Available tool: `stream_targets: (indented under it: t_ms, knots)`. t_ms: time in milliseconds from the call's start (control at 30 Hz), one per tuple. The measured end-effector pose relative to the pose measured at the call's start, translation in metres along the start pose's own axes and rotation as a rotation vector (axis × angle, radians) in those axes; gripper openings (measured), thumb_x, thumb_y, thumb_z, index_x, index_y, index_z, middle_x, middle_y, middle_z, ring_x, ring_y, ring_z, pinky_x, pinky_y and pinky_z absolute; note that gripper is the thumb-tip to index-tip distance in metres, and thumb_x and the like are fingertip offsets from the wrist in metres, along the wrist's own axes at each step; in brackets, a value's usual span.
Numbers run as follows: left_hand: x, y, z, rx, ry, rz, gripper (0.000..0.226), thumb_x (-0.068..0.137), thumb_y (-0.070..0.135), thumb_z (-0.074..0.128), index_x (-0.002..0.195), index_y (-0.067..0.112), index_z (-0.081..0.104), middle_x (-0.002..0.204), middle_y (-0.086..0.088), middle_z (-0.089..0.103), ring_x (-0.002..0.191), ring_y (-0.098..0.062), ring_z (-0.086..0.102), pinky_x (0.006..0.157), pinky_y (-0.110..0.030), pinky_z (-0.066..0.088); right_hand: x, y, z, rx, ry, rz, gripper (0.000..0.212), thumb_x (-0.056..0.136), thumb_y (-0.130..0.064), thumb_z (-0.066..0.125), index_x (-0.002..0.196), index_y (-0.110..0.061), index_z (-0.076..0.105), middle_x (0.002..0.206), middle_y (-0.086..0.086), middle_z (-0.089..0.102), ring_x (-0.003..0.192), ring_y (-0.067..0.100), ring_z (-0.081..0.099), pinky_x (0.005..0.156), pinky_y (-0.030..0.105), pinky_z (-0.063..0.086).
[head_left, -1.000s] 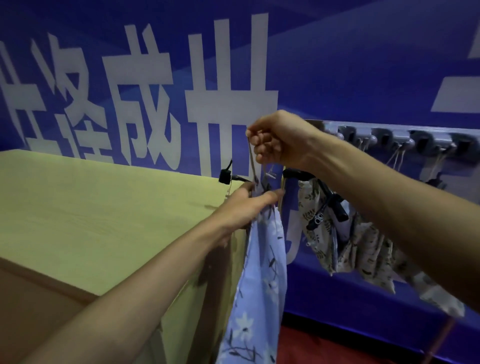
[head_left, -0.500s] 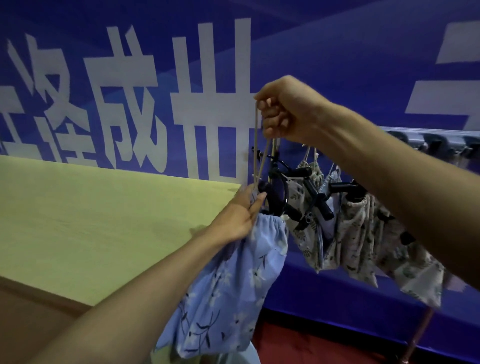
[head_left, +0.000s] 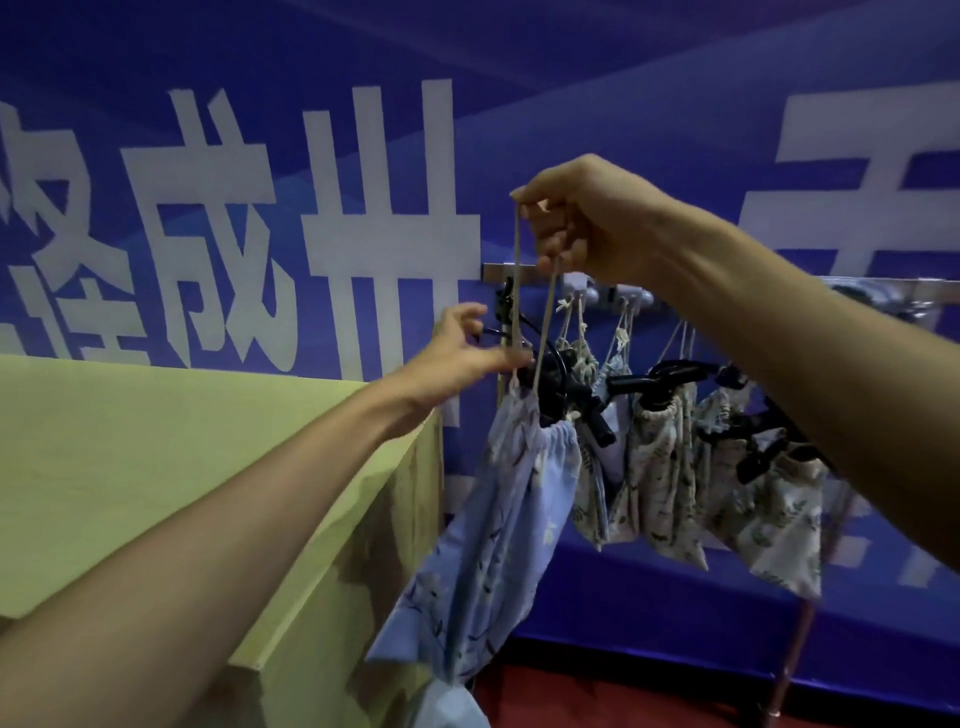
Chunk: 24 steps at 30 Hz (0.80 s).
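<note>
Closest in, the bench (head_left: 156, 467) runs along under the left forearm, and its far corner stops just short of the left hand (head_left: 462, 353). Below and a touch right of those fingers (head_left: 511, 358) hangs the blue bag (head_left: 509, 519), a floral pouch with its mouth gathered and a black handle (head_left: 563, 387) poking out of the top. It sits in mid-air, clear of the bench and off any hook.

The left fingers reach to the drawstring (head_left: 546, 317) just above the bag's mouth. Two are stretched out to it and the rest are curled above, but I cannot tell whether they pinch the cord or only steady it.

Up higher, the right hand (head_left: 582, 218) has its fingers (head_left: 550, 244) curled tight around the top of the loop, so it carries the bag's weight.

Right behind that fist is the end of the metal rail (head_left: 501, 271), and past it the patterned bags (head_left: 660, 467) already hang from their knobs (head_left: 589, 297).

My read is that this is the hang-up. To do it cleanly, keep the loop spread and let the left hand take some of the weight. Carry the cord over the free end knob, lower it until it seats behind the knob, and only then let go.
</note>
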<state>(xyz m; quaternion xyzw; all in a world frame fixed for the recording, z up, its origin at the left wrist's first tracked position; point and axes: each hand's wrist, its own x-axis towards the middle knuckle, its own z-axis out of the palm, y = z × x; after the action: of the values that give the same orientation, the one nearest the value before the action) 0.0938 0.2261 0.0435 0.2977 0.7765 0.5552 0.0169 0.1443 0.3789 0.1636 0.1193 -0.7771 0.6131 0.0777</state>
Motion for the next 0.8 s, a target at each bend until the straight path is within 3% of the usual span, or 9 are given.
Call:
stream_targets:
  t_ms: [67,133,333,467,567,667,800]
  knots:
    - [-0.003,0.031,0.003,-0.107,0.071,0.119,0.041,0.092,0.025,0.06,0.131,0.015,0.05,0.128,0.0,0.054,0.107,-0.006,0.054,0.081,-0.012,0.04,-0.008,-0.003,-0.006,-0.092,-0.009,-0.015,0.033,0.092,-0.018,0.052,0.061,-0.018,0.042,0.053,-0.006,0.03,0.044,0.009,0.027,0.046,0.022,0.026]
    - [-0.003,0.057,0.015,-0.086,0.052,0.185,0.025,0.096,0.019,0.054,0.118,0.013,0.063,0.107,0.001,0.067,0.087,-0.002,0.059,0.066,-0.005,0.043,-0.019,-0.006,-0.015,-0.128,-0.005,-0.021,0.037,0.093,-0.019,0.053,0.059,-0.018,0.039,0.052,-0.006,0.028,0.045,0.01,0.023,0.042,0.021,0.029]
    - [-0.002,0.089,0.068,-0.235,-0.107,0.135,0.018,0.1,0.02,0.048,0.09,0.014,0.061,0.065,0.005,0.068,0.063,-0.012,0.068,0.065,-0.027,0.047,-0.066,-0.004,-0.064,-0.228,0.029,0.048,0.046,0.094,-0.016,0.052,0.048,-0.018,0.05,0.048,-0.005,0.034,0.042,0.01,0.028,0.044,0.022,0.028]
    - [-0.001,0.093,0.099,-0.329,-0.218,0.1,0.018,0.101,0.018,0.047,0.096,0.009,0.062,0.067,0.0,0.061,0.062,-0.014,0.062,0.068,-0.029,0.049,-0.105,0.006,-0.108,-0.306,0.0,0.078,0.023,0.093,-0.006,0.049,0.072,-0.004,0.058,0.06,0.003,0.045,0.051,0.011,0.042,0.052,0.024,0.039]
    - [0.001,0.096,0.125,-0.329,-0.32,0.1,0.018,0.1,0.013,0.048,0.092,0.008,0.063,0.066,-0.001,0.059,0.056,-0.012,0.062,0.065,-0.027,0.052,-0.13,0.015,-0.14,-0.372,-0.057,0.091,0.018,0.094,-0.002,0.048,0.089,0.003,0.065,0.084,0.019,0.054,0.066,0.018,0.054,0.059,0.023,0.054]
    - [0.005,0.102,0.155,-0.332,-0.441,0.104,0.016,0.098,0.015,0.051,0.09,0.01,0.065,0.065,0.0,0.061,0.058,-0.014,0.063,0.063,-0.027,0.054,-0.15,0.025,-0.175,-0.381,-0.113,0.109,0.017,0.093,-0.003,0.05,0.092,0.002,0.066,0.093,0.023,0.055,0.074,0.023,0.056,0.066,0.026,0.057]
    - [0.017,0.114,0.198,-0.337,-0.568,0.113,0.014,0.097,0.015,0.053,0.091,0.008,0.064,0.062,-0.001,0.058,0.059,-0.018,0.064,0.065,-0.032,0.058,-0.172,0.042,-0.22,-0.36,-0.132,0.106,0.015,0.086,-0.009,0.058,0.09,0.002,0.067,0.087,0.021,0.057,0.069,0.02,0.059,0.066,0.026,0.057]
